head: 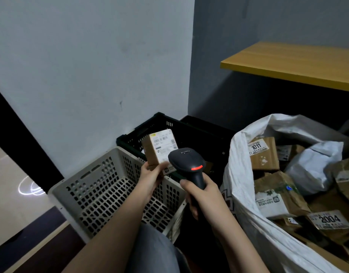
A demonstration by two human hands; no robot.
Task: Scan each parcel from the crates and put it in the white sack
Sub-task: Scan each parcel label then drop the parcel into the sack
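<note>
The right hand (201, 194) grips the scanner (186, 164), aimed at the box (160, 147) upright in the left hand (152, 174); the sack (244, 174) lies right of the scanner.

A small labelled brown parcel (160, 149) stands tilted above the crates, white sack (242, 174) seemingly full.

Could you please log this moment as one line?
left hand: holds small brown cardboard parcel | right hand: grips black handheld scanner | white sack: open
</note>
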